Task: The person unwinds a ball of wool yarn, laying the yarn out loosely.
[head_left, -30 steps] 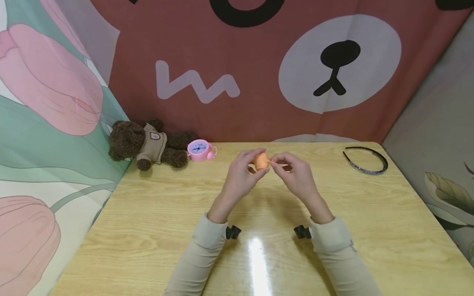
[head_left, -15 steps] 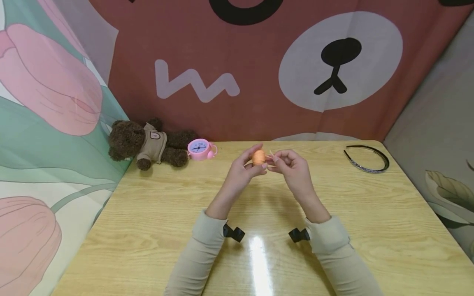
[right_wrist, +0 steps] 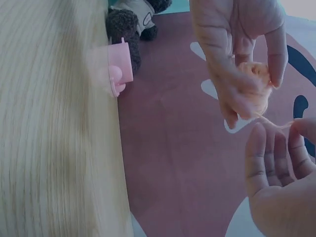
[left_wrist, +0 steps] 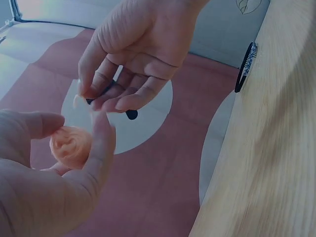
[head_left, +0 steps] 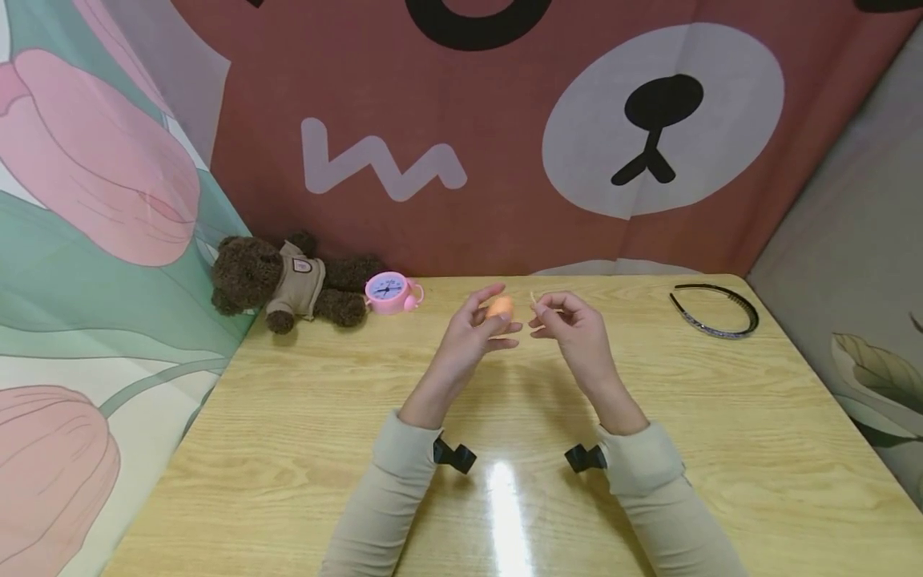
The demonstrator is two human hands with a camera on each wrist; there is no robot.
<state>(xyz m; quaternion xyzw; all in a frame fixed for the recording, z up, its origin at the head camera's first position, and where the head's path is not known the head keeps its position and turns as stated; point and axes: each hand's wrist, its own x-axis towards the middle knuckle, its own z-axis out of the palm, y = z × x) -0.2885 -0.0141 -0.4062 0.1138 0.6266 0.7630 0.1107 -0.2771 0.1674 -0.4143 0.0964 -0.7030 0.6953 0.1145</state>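
A small ball of orange yarn (head_left: 501,306) is held up over the far middle of the table by my left hand (head_left: 465,336). Thumb and fingers grip it from opposite sides, and its wound strands show in the left wrist view (left_wrist: 71,146). Just to its right, my right hand (head_left: 582,335) pinches the loose yarn end (head_left: 534,297) between thumb and index finger. A thin strand (right_wrist: 271,122) runs from the ball to those fingertips in the right wrist view. The other right fingers are spread loosely below.
Along the table's (head_left: 303,449) back left lie a brown teddy bear (head_left: 299,280) and a pink alarm clock (head_left: 388,292). A dark glittery headband (head_left: 721,330) lies at the back right. A bear-print cloth (head_left: 497,232) hangs behind the table.
The yarn ball has turned and shifted slightly left in my left hand, whose lower fingers have spread. My right fingertips have drawn a little away from it, and the yarn end now sticks up.
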